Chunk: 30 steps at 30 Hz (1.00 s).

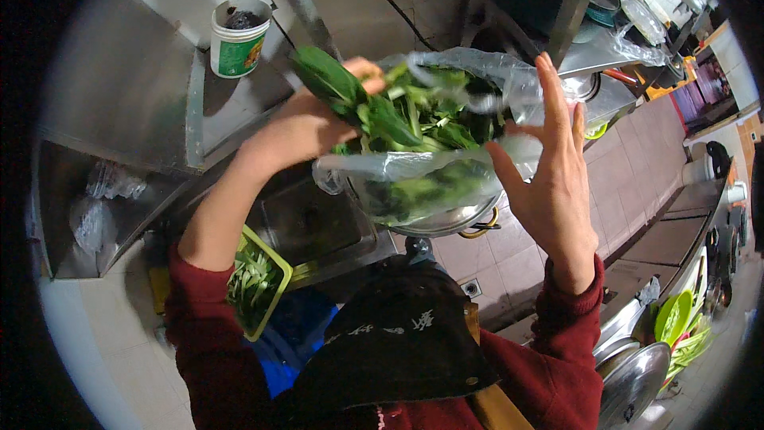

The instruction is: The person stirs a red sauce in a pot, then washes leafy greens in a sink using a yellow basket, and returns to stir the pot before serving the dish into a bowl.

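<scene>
Head view, single frame. Left hand (pixel 306 129) sat at centre-left of the frame, fingers closed around a bunch of leafy greens (pixel 398 115); dark leaves stuck out past the knuckles toward the upper left. The greens lay partly inside a clear plastic bag (pixel 446 167) at centre frame, bag mouth open around them. Right hand (pixel 549 183) was right of centre, palm open, fingers spread wide and pointing up; its thumb touched the bag's right side, the other fingers gripping nothing. Below the bag, a round metal bowl (pixel 446 223) showed at its lower edge; contact between bag and bowl could not be told. Both sleeves dark red.

Surroundings: white and green tub (pixel 237 40) on the steel counter (pixel 239 107), upper left. Green crate (pixel 267 287) holding more greens at lower left, beside the left forearm. Metal lid (pixel 633 378) at lower right.
</scene>
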### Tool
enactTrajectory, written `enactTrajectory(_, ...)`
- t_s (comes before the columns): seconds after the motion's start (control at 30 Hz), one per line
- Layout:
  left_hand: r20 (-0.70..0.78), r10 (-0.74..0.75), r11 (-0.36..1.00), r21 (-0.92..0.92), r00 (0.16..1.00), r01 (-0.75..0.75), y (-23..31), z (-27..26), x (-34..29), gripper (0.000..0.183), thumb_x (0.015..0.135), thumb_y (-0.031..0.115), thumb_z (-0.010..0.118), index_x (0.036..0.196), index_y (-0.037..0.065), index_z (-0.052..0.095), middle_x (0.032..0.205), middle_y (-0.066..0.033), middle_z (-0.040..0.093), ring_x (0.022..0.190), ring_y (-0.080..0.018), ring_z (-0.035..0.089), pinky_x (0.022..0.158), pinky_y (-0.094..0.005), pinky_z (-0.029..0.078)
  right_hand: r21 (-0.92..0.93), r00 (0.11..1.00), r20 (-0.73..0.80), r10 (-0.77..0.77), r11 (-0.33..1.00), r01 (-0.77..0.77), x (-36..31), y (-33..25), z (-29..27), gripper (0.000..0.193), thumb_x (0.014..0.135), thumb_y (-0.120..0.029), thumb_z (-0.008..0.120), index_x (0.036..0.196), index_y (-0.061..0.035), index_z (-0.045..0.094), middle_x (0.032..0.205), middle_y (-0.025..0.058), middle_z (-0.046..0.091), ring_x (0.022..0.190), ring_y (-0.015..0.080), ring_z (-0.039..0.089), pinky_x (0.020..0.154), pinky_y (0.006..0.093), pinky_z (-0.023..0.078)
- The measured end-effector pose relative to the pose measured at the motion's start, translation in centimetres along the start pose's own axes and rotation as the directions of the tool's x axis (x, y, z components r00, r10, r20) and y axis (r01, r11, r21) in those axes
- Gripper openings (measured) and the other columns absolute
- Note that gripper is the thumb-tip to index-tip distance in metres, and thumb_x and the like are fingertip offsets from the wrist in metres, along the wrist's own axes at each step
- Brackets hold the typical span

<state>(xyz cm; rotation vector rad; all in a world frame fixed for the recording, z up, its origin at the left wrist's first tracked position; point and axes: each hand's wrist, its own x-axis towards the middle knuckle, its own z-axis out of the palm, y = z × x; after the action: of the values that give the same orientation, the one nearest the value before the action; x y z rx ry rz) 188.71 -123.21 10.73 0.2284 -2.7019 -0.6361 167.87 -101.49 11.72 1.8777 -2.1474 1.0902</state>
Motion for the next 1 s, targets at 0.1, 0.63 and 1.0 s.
enactTrajectory(0.1,-0.103,-0.011,0.998,0.063,0.995,0.017,-0.4,-2.0,-0.1,0.043,0.079,0.007,0.070,0.119,0.007,0.055,0.124,-0.0105,0.054,0.110,-0.0276,0.056,0.095,-0.0371,0.045,0.089,0.999,-0.020,-0.036,0.995,0.037,0.1,-0.3,0.2,0.087,0.077,-0.004,0.073,0.150,-0.0108,0.025,0.151,0.0139,0.034,0.076,0.0197,0.059,0.090,0.0416,0.048)
enactTrajectory(0.63,0.048,0.028,1.000,0.002,0.998,-0.028,0.1,-4.6,-2.1,0.041,0.083,0.007,0.066,0.123,0.003,0.056,0.122,-0.0132,0.055,0.111,-0.0288,0.055,0.096,-0.0382,0.043,-0.105,0.992,-0.080,-0.095,0.991,0.086,4.4,0.2,1.3,0.073,0.083,-0.011,0.067,0.147,-0.0131,0.031,0.140,0.0184,0.046,0.098,0.0393,0.064,0.070,0.0430,0.057)
enactTrajectory(1.0,-0.147,0.018,0.990,0.142,0.989,0.003,3.2,-10.5,-5.9,0.055,0.077,0.010,0.074,0.126,0.005,0.052,0.124,-0.0104,0.057,0.109,-0.0282,0.058,0.094,-0.0346,0.046,-0.102,0.985,-0.170,-0.003,0.995,-0.014,4.5,-1.8,0.2,0.053,0.091,-0.013,0.061,0.141,-0.0120,0.042,0.140,0.0187,0.048,0.091,0.0357,0.067,0.066,0.0363,0.054)
